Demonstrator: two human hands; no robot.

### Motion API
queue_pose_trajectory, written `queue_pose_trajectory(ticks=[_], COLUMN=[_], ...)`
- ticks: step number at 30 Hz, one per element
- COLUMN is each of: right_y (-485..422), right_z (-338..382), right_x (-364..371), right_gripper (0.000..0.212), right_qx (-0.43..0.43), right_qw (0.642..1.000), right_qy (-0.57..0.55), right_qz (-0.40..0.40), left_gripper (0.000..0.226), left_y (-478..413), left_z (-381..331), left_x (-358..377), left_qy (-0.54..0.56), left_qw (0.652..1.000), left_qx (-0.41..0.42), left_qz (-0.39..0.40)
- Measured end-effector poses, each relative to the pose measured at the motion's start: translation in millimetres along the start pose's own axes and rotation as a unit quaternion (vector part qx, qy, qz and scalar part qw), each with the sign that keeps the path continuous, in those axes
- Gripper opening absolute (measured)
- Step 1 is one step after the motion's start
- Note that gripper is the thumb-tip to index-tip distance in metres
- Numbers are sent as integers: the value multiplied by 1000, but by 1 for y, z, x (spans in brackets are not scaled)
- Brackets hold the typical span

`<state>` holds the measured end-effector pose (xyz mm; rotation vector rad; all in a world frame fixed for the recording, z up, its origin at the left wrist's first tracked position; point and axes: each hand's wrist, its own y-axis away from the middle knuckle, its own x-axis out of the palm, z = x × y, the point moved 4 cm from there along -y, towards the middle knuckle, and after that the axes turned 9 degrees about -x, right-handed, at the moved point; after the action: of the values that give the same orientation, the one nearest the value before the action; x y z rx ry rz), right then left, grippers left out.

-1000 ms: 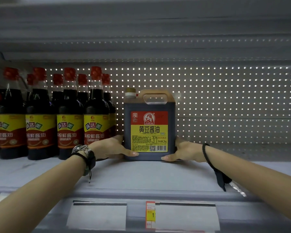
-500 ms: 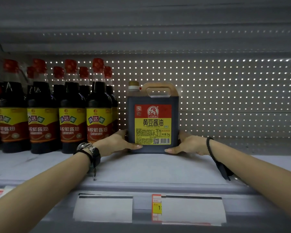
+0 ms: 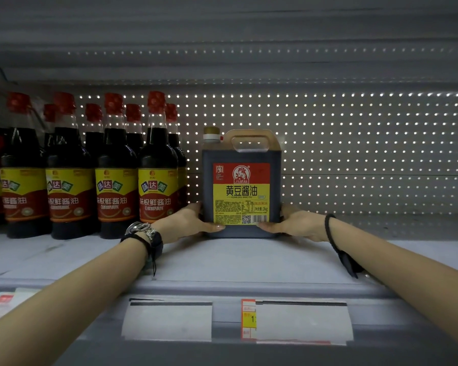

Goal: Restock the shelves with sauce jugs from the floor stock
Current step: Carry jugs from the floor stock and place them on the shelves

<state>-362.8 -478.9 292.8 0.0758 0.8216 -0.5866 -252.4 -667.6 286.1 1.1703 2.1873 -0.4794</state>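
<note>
A dark soy sauce jug [image 3: 241, 186] with a red and yellow label, a gold cap and a built-in handle stands upright on the grey shelf [image 3: 222, 260], in front of the perforated back panel. My left hand [image 3: 188, 223] grips its lower left side, thumb across the front edge. On the other side my right hand [image 3: 294, 224] grips the lower right side the same way. The fingers behind the jug are hidden.
Several tall dark sauce bottles [image 3: 156, 175] with red caps stand in rows just left of the jug. To the jug's right lies bare shelf. Price tags [image 3: 249, 319] hang on the shelf's front rail. The shelf above [image 3: 222, 35] sits low overhead.
The jug has slid a little farther back and to the right on the shelf, with both hands still on its sides. The view has shifted slightly.
</note>
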Motion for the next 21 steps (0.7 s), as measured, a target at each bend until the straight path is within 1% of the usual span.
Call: queue_pose_trajectory(ticks=[2,4,7,9,10,12,13,15,18,21], right_y=[4,5,7,16,22,40,51,77,124,175], right_z=[4,7,8,13,18,28,31,34,37,35], right_x=[-1,-2,-7,-11,-14,-23,-27,-37,-51,-66], right_gripper=[55,57,68,67,62,52,47,37,27,24], right_qx=[-1,17,61,65,47,2,-14,-33,-36,-17], right_qw=[1000,998,992,992,992,988,984,975,963,945], right_qy=[24,64,97,104,114,152,168,189,209,252], right_qz=[0,13,43,43,30,-18,-50,-108,-165,-206], left_gripper=[66,61,48,39,38,45,47,44,33,28], left_y=[4,11,27,42,51,70,79,98,131,163], left_z=[-5,-12,-28,-45,-54,-74,-85,-105,-135,-160], left_x=[-2,-4,-6,-6,-6,-3,1,13,43,80], left_qy=[-85,-173,-238,-297,-332,-391,-400,-377,-319,-282], left_qw=[996,984,970,953,939,901,886,876,880,875], left_qx=[-14,-35,-56,-31,-12,43,76,153,252,322], left_qz=[-12,-19,-11,-54,-92,-182,-220,-258,-247,-227])
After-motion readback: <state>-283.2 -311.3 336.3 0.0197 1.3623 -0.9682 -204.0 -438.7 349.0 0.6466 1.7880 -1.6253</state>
